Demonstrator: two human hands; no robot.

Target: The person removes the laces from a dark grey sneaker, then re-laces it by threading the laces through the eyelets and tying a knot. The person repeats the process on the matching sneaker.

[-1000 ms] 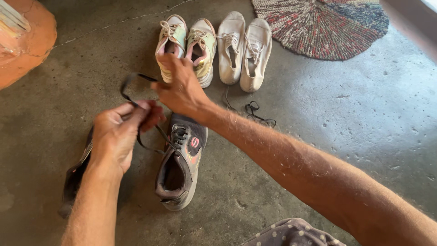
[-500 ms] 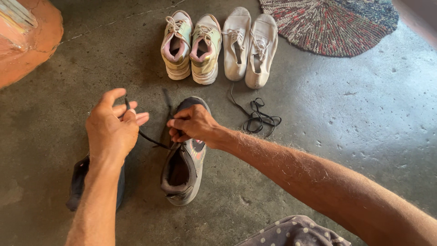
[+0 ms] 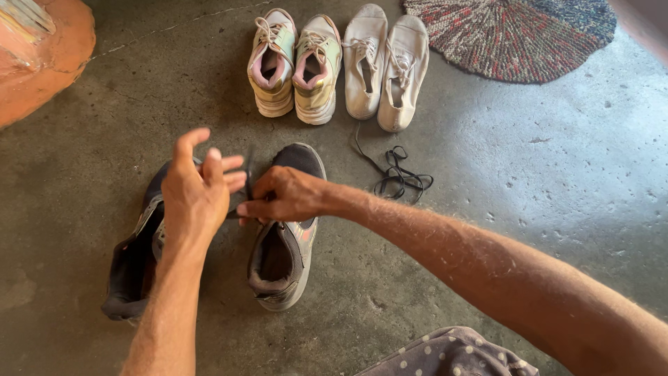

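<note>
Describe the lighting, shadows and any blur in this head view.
Head view: daylight brightens the concrete floor at right, while the left side lies in shade. The left hand and right hand are slightly motion-soft over the dark shoe; the pale shoes look sharp. No strong glare.
</note>
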